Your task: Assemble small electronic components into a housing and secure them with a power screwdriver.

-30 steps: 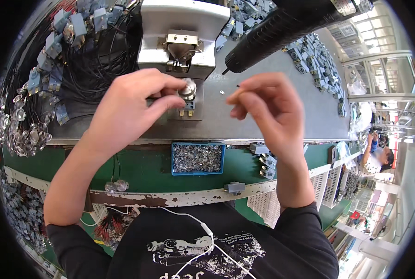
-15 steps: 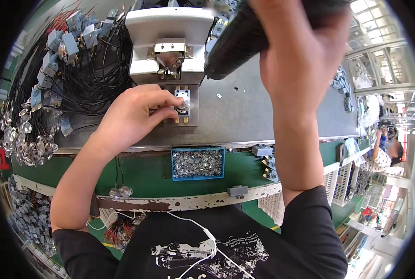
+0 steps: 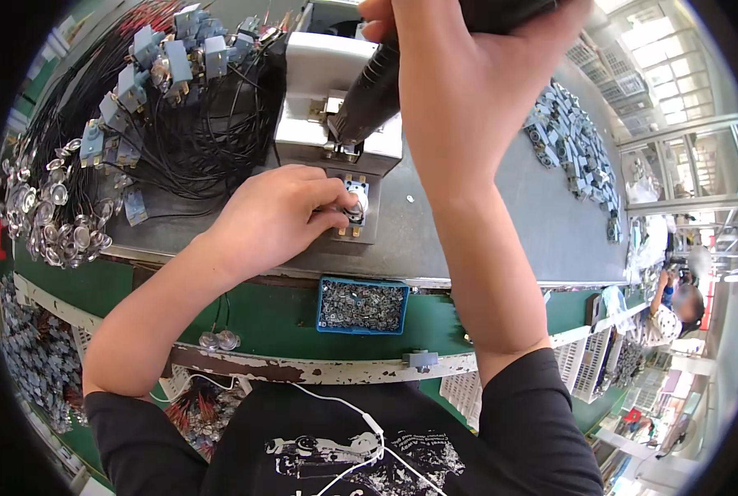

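Observation:
My left hand (image 3: 278,211) is closed in a pinch, thumb and forefinger on a small round silvery part (image 3: 359,205). That part sits on a grey-blue switch body (image 3: 356,187) with brass terminals, set on a metal plate (image 3: 371,236). My right hand (image 3: 472,99) is wrapped around a thick black electric screwdriver (image 3: 373,97), held slanting. Its lower end is over the opening at the front of a silvery metal machine (image 3: 319,62), just behind the plate. The hand hides part of the tool, and I cannot make out the bit clearly.
A blue tray (image 3: 362,331) of small metal pieces is at the bench's front. To the left lie piled grey switch boxes (image 3: 177,62), black wires (image 3: 220,136) and clear round caps (image 3: 71,236). More grey parts (image 3: 580,157) spread at the right.
My right hand has brought the screwdriver leftward, from beside the machine to its front opening. My left hand keeps its pinch at the plate. The whole view has shifted.

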### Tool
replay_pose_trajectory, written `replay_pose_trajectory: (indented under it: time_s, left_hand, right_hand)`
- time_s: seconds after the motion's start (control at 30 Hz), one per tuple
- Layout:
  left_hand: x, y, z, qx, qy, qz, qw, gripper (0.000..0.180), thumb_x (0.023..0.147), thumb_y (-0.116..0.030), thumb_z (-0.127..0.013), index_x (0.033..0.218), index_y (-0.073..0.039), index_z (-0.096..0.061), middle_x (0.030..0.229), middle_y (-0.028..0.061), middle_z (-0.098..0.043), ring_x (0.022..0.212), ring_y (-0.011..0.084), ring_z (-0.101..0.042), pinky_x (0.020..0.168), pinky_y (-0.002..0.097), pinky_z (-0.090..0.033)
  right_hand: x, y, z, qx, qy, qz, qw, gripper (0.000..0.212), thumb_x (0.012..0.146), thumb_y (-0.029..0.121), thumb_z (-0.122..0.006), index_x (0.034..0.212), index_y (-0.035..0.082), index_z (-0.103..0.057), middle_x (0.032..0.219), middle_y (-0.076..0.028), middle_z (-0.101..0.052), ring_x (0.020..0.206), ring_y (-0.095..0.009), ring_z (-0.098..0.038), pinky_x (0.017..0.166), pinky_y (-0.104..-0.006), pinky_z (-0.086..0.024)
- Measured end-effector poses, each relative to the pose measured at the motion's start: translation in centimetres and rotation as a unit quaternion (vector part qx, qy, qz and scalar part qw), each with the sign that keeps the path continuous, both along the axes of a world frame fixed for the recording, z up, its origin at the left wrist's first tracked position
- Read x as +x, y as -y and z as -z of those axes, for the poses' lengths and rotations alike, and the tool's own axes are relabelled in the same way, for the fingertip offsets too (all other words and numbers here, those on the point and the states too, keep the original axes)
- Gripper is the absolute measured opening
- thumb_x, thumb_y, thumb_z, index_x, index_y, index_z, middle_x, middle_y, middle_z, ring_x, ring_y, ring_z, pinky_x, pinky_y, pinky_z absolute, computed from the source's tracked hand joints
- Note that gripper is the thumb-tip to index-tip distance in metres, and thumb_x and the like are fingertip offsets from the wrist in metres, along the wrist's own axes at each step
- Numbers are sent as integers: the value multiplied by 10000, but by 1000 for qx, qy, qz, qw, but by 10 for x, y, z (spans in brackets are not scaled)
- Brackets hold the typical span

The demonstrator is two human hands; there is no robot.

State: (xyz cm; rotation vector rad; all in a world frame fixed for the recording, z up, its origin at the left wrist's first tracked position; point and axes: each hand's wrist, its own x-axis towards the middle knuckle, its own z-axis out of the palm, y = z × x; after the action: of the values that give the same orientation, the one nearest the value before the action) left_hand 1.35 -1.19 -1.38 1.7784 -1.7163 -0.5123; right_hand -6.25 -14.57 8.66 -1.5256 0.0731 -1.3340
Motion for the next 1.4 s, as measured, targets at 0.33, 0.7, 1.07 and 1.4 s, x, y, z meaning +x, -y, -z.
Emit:
replay_pose_trajectory:
  time_s: [0.33, 0.7, 1.07, 1.4]
  left_hand:
    - [-3, 2, -2, -28, 41, 8, 999, 194, 909, -277, -741, 1016, -116, -717, 854, 56, -697, 874, 283, -686, 753, 422, -553]
    - [-3, 1, 8, -34, 17, -6, 999, 206, 911, -285, -745, 1019, -118, -690, 833, 36, -698, 837, 277, -686, 722, 424, -546]
    - [-3, -1, 9, -27, 8, -12, 1000, 195, 915, -275, -739, 1023, -121, -687, 845, 47, -699, 844, 285, -691, 727, 431, -550]
    - [-5, -2, 16, -51, 25, -11, 998, 200, 909, -280, -748, 1028, -131, -691, 835, 38, -692, 842, 275, -682, 741, 417, -546]
  right_hand:
    - [5, 6, -3, -20, -16, -48, 998, 663, 894, -44, -752, 1415, 26, -348, 1084, -110, -635, 837, -128, -659, 662, -269, -571]
    - [-6, 9, -10, 11, 80, -89, 993, 314, 911, -8, -767, 1139, -16, -550, 829, -95, -682, 563, -119, -623, 486, -259, -511]
    - [4, 0, -8, 3, -45, -33, 998, 605, 845, 81, -869, 1281, 14, -456, 1014, -79, -657, 870, -125, -670, 725, -272, -574]
    - [6, 7, -3, 21, -62, -62, 996, 429, 909, -21, -724, 1228, 31, -443, 945, -71, -662, 730, -116, -667, 578, -246, -534]
